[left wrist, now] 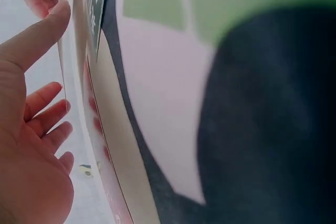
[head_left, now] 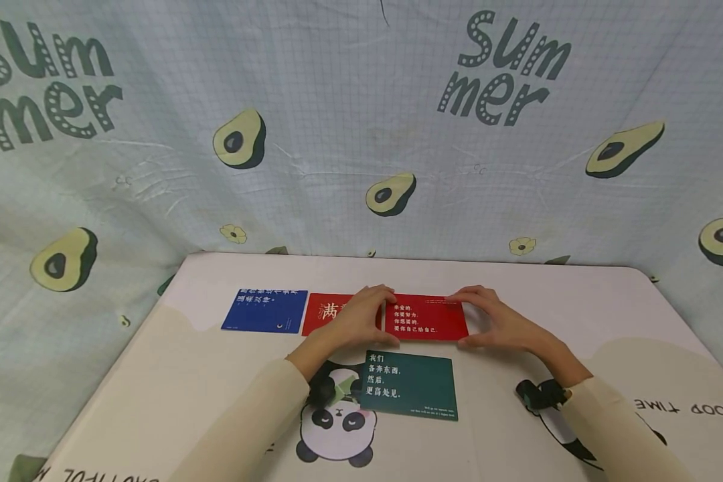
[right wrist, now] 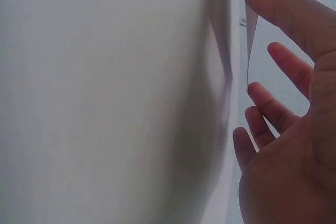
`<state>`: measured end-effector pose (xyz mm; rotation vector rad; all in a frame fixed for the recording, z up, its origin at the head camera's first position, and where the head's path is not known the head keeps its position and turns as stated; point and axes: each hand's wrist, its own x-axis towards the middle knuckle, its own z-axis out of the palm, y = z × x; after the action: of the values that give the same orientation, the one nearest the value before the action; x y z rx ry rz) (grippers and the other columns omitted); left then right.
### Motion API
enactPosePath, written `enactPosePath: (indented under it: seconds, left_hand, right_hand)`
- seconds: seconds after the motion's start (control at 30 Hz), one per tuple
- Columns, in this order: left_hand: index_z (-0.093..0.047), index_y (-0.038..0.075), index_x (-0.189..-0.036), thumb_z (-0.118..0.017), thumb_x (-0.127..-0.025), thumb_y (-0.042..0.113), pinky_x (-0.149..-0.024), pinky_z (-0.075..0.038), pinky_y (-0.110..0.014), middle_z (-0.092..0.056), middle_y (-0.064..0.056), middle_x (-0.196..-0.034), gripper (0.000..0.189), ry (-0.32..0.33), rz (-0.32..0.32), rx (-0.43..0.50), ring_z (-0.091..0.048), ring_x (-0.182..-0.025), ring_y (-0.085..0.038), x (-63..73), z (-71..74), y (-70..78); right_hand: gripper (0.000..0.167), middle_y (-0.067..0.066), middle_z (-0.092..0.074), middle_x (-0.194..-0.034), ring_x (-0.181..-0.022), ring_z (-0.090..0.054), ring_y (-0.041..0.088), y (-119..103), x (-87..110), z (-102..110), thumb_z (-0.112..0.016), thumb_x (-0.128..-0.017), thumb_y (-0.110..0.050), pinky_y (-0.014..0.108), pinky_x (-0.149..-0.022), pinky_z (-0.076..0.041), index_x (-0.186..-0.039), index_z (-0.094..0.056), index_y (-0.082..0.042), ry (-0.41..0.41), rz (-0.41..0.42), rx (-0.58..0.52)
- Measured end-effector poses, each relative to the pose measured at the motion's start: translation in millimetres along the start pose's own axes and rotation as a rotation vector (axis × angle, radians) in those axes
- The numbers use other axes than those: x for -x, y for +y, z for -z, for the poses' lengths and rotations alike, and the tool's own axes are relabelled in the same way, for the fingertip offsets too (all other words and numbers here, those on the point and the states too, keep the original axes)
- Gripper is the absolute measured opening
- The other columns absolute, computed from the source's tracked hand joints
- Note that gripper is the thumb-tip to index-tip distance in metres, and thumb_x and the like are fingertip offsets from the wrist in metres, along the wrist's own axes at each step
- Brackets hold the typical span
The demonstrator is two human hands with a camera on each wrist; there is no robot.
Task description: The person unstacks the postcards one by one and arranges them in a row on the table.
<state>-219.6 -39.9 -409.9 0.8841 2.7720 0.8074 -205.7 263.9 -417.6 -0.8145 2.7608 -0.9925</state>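
A red card [head_left: 426,317] with white Chinese text is held between both hands, its text facing up. The left hand [head_left: 361,316] grips it at its left end, thumb at the near corner and fingers at the far side. At the opposite end the right hand [head_left: 494,320] grips it in the same manner. In the left wrist view the left hand [left wrist: 37,114] has its thumb and fingertips at the card's edge, which stands off the tabletop. The right wrist view shows the right hand [right wrist: 289,98] at the thin card edge. Beneath the left hand, a second red card [head_left: 320,312] is partly hidden.
A blue card [head_left: 265,312] lies left of the red ones. Nearer the front, a green card [head_left: 410,385] lies on the panda-printed tabletop [head_left: 175,395]. Behind the table hangs an avocado-patterned cloth [head_left: 313,134].
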Motion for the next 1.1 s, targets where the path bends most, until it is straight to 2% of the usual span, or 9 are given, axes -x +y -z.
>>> enactPosePath:
  seconds: [0.13, 0.4, 1.1]
  left_hand:
    - [-0.049, 0.012, -0.131, -0.085, -0.068, 0.031, -0.109, -0.032, -0.042, -0.044, -0.004, -0.141, 0.075, -0.018, 0.006, -0.027, -0.034, -0.134, -0.022, -0.8, 0.3, 0.1]
    - [-0.047, 0.01, -0.135, -0.085, -0.067, 0.03, -0.116, -0.011, -0.036, -0.045, -0.005, -0.142, 0.08, -0.043, -0.003, -0.047, -0.026, -0.14, -0.022, -2.8, -0.2, -4.3]
    - [-0.048, 0.01, -0.136, -0.084, -0.067, 0.034, -0.116, -0.008, -0.037, -0.043, -0.005, -0.145, 0.081, -0.048, -0.004, -0.074, -0.022, -0.142, -0.023, -0.3, 1.6, -5.4]
  right_hand:
    - [0.078, 0.01, -0.039, -0.138, -0.13, -0.028, 0.031, 2.4, -4.1, -3.1, -0.085, -0.066, -0.035, 0.06, -0.093, -0.043, -0.136, -0.051, -0.023, -0.018, -0.033, -0.002]
    - [0.08, 0.01, -0.039, -0.139, -0.13, -0.027, 0.033, 6.8, -7.1, -3.2, -0.085, -0.065, -0.032, 0.06, -0.093, -0.043, -0.137, -0.051, -0.022, -0.031, -0.057, 0.001]
    - [0.074, 0.013, -0.04, -0.138, -0.13, -0.026, 0.037, 4.5, -7.8, -2.1, -0.083, -0.068, -0.029, 0.062, -0.094, -0.041, -0.135, -0.053, -0.018, -0.058, -0.03, 0.02]
